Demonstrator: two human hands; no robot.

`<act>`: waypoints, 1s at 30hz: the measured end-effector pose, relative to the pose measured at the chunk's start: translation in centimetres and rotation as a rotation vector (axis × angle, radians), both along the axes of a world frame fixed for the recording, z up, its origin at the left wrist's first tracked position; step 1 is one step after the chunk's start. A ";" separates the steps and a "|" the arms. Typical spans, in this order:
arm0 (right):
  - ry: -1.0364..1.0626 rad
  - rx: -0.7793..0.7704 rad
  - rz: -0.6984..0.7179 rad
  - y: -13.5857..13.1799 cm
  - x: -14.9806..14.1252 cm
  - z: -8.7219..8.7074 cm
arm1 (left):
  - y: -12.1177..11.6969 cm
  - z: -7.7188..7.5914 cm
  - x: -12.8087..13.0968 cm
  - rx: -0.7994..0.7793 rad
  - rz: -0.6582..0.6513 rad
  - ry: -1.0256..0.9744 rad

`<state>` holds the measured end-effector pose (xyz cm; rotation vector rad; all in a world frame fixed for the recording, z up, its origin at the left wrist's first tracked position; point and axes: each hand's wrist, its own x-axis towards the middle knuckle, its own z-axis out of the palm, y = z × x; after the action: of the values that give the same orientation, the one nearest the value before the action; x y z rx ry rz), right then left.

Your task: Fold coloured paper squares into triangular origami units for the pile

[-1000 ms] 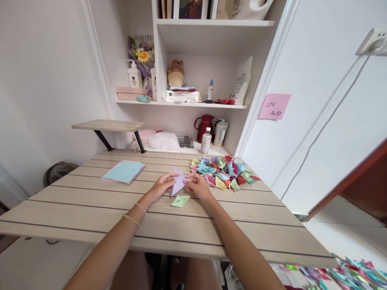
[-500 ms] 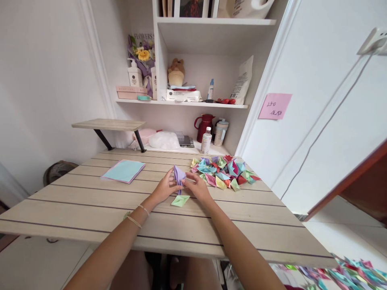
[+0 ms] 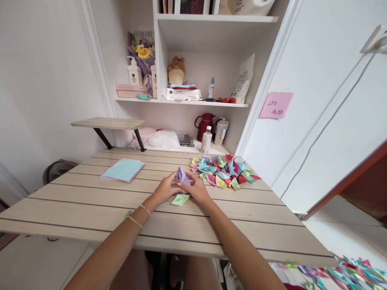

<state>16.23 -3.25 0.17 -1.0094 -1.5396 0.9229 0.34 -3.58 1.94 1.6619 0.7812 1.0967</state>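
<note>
Purple folded paper (image 3: 183,176), upright between both hands above the middle of the bench (image 3: 169,225); I hold it from its two sides, the fingers of the left hand (image 3: 165,188) and the right hand (image 3: 198,188) clamped on its lower part. It has standing, peaked folds, so I judge its folding well advanced, though whether it is complete I cannot tell, the hands hiding its base. Just in front of it lies a green folded paper (image 3: 180,199), flat and apparently finished. Beyond the right hand, a multicoloured pile of folded paper boats (image 3: 222,169) shows pieces done. To the left, a stack of square paper sheets (image 3: 124,170) lies flat and unfolded. At lower right, more folded papers (image 3: 347,272) lie below the bench.
</note>
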 end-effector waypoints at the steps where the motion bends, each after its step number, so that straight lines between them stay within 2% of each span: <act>1: 0.005 -0.005 0.005 0.0 0.0 0.0 | 0.0 0.0 0.0 -0.002 0.004 -0.002; 7: 0.030 -0.045 0.009 0.2 0.3 -0.1 | 0.5 -0.6 -0.1 -0.040 0.050 0.004; 11: -0.017 -0.011 -0.053 0.4 0.5 -0.2 | 0.4 -0.6 -0.2 0.052 0.118 0.100; 17: -0.155 0.056 -0.106 0.0 -0.1 -0.1 | 0.1 -0.2 -0.1 0.343 0.294 0.454; 22: -0.270 0.156 -0.164 -0.6 -1.2 0.3 | 0.0 -0.8 0.9 0.451 0.455 0.743; 26: -0.341 0.195 -0.224 -0.7 -1.6 0.6 | 0.1 -1.1 1.2 0.472 0.512 0.780; 30: -0.306 0.180 -0.234 -0.7 -1.5 0.5 | 0.2 -1.0 1.0 0.465 0.536 0.752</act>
<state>14.70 -3.96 0.72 -1.2095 -1.6770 0.4733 1.30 -3.36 0.90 2.3918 1.6152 1.0459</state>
